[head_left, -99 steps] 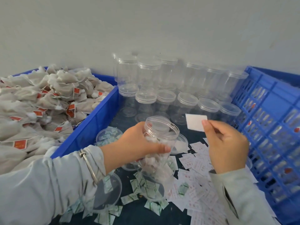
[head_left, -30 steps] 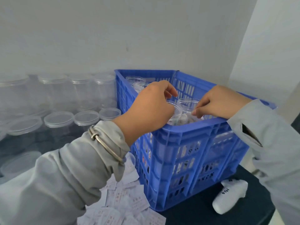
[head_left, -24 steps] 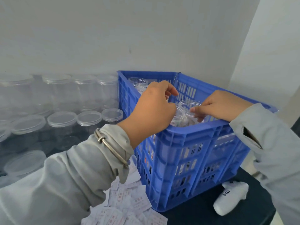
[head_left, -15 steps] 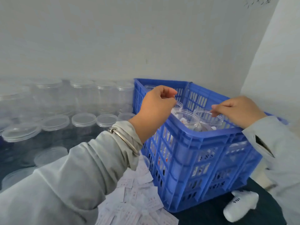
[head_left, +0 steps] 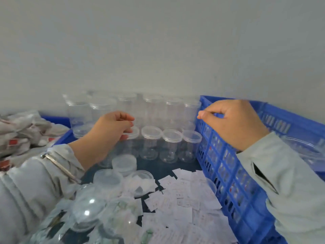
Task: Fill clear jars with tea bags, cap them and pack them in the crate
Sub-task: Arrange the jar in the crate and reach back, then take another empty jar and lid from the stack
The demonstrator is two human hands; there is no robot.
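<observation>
The blue crate (head_left: 226, 166) stands at the right, with a clear jar top (head_left: 299, 147) showing inside it. Empty capped clear jars (head_left: 152, 138) stand in rows against the wall. My left hand (head_left: 107, 134) is at the front row, its thumb and fingers curved apart around the lid of one standing jar (head_left: 134, 133); blur hides whether they touch it. My right hand (head_left: 233, 124) hovers over the crate's left rim, fingers curled in with nothing seen in them. Tea bags (head_left: 22, 132) are heaped in a blue bin at the left.
Loose lids and low clear tubs (head_left: 124, 162) lie on the dark table in front of the jars. Paper slips (head_left: 184, 192) are scattered beside the crate. Clear domed pieces (head_left: 88, 212) crowd the near left. A grey wall closes the back.
Both hands have come out of the crate. My left hand has swung left to the row of empty jars, and my right hand has drawn back over the crate's left rim. The view turned left.
</observation>
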